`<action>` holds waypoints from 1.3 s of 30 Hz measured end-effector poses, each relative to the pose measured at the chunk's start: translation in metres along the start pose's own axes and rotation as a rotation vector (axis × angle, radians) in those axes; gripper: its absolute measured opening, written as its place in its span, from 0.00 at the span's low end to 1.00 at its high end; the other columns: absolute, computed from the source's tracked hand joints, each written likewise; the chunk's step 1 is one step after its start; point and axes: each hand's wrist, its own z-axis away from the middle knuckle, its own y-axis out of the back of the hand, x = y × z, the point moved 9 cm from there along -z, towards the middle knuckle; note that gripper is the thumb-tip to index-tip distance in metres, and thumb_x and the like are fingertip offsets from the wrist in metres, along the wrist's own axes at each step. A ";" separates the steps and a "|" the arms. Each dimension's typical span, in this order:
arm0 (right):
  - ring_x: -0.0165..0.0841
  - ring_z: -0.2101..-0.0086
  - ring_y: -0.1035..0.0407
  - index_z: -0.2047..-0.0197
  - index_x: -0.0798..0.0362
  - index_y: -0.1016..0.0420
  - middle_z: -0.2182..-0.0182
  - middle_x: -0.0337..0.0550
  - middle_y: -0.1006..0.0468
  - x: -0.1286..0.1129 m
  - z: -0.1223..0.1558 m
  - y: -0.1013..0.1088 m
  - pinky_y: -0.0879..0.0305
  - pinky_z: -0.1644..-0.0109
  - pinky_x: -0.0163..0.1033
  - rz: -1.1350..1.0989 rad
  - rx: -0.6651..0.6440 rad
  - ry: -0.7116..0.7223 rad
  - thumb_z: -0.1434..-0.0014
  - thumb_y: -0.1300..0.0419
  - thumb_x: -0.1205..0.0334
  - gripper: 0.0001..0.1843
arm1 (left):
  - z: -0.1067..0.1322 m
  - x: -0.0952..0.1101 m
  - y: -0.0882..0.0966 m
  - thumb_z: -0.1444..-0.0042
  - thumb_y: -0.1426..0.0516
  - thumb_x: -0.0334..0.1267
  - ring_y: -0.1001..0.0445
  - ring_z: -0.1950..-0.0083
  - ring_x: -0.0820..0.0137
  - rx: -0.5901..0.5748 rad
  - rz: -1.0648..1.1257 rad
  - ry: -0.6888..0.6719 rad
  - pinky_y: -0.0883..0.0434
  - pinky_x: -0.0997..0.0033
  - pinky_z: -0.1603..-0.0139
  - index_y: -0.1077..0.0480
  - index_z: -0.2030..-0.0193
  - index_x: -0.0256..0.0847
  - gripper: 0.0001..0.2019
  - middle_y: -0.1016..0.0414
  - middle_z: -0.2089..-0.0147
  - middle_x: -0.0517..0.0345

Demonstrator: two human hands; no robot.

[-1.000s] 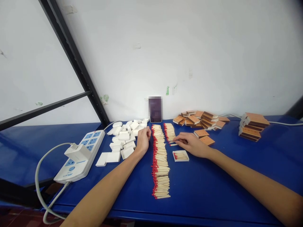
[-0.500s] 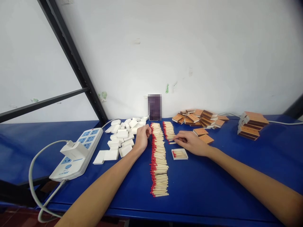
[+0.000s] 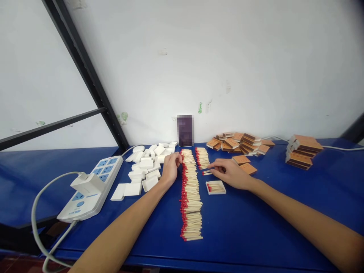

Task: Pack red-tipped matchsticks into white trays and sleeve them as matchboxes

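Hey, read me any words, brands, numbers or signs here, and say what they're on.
No text is clearly legible.
Power strip: blue lettering, too blurred.
Plug adapter: faint marking, too small.
Orange matchboxes: printing, too small.
Phone-like device: pixelated, unreadable.

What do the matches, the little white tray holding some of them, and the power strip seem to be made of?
Matches: probably wood, judging by the pale, matt, thin sticks; the red tips' material can't be told.
White tray: likely thin card, with plain, dull walls, though plastic is possible.
Power strip: most likely moulded plastic, smooth and white with rounded edges.
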 end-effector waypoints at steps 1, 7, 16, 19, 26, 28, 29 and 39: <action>0.30 0.74 0.37 0.59 0.52 0.20 0.73 0.41 0.27 -0.001 0.000 0.000 0.43 0.70 0.37 0.015 0.000 0.002 0.35 0.47 0.52 0.18 | 0.000 0.000 0.000 0.45 0.52 0.44 0.45 0.78 0.75 0.002 0.001 0.001 0.48 0.71 0.75 0.39 0.83 0.39 0.18 0.44 0.83 0.62; 0.31 0.74 0.36 0.66 0.53 0.22 0.72 0.42 0.26 -0.001 -0.001 0.001 0.42 0.70 0.37 0.006 -0.004 0.004 0.34 0.48 0.51 0.18 | 0.000 -0.001 0.000 0.44 0.53 0.45 0.45 0.78 0.75 -0.012 -0.022 -0.013 0.48 0.71 0.74 0.38 0.82 0.39 0.19 0.45 0.83 0.62; 0.32 0.71 0.34 0.53 0.51 0.22 0.69 0.43 0.25 0.003 -0.002 -0.004 0.42 0.67 0.37 0.059 -0.022 0.022 0.34 0.49 0.55 0.17 | 0.000 -0.001 0.000 0.42 0.53 0.44 0.45 0.78 0.75 -0.015 -0.028 -0.009 0.48 0.71 0.74 0.38 0.81 0.38 0.19 0.45 0.83 0.62; 0.32 0.71 0.34 0.53 0.51 0.20 0.71 0.43 0.26 0.000 -0.002 -0.004 0.43 0.68 0.37 0.086 -0.041 0.037 0.33 0.50 0.55 0.18 | 0.000 0.000 0.000 0.43 0.53 0.44 0.46 0.78 0.75 -0.019 -0.036 -0.009 0.48 0.71 0.74 0.38 0.81 0.38 0.19 0.46 0.83 0.63; 0.32 0.71 0.34 0.53 0.51 0.21 0.70 0.43 0.24 0.000 -0.002 -0.003 0.41 0.67 0.38 0.053 -0.028 0.040 0.33 0.50 0.55 0.18 | -0.001 -0.002 0.000 0.44 0.52 0.44 0.46 0.78 0.75 -0.015 -0.014 0.004 0.49 0.71 0.74 0.39 0.82 0.39 0.18 0.46 0.83 0.63; 0.33 0.72 0.34 0.53 0.51 0.21 0.70 0.43 0.25 0.001 -0.002 -0.003 0.41 0.67 0.38 0.057 -0.024 0.036 0.34 0.50 0.55 0.18 | -0.001 -0.002 -0.001 0.44 0.52 0.45 0.46 0.78 0.75 -0.016 -0.012 0.001 0.49 0.72 0.74 0.39 0.82 0.39 0.18 0.46 0.83 0.63; 0.33 0.72 0.34 0.54 0.51 0.20 0.70 0.43 0.25 0.000 -0.002 -0.003 0.41 0.68 0.38 0.063 -0.025 0.034 0.34 0.50 0.55 0.18 | -0.001 -0.002 -0.001 0.44 0.52 0.45 0.46 0.78 0.75 -0.017 -0.010 -0.002 0.49 0.72 0.74 0.39 0.82 0.39 0.18 0.46 0.83 0.63; 0.33 0.72 0.33 0.59 0.52 0.20 0.69 0.45 0.23 -0.003 -0.001 0.001 0.40 0.68 0.38 0.057 -0.021 0.016 0.34 0.50 0.56 0.17 | 0.001 0.000 -0.002 0.43 0.52 0.44 0.46 0.78 0.75 -0.032 -0.026 -0.016 0.49 0.71 0.74 0.39 0.82 0.39 0.19 0.46 0.83 0.63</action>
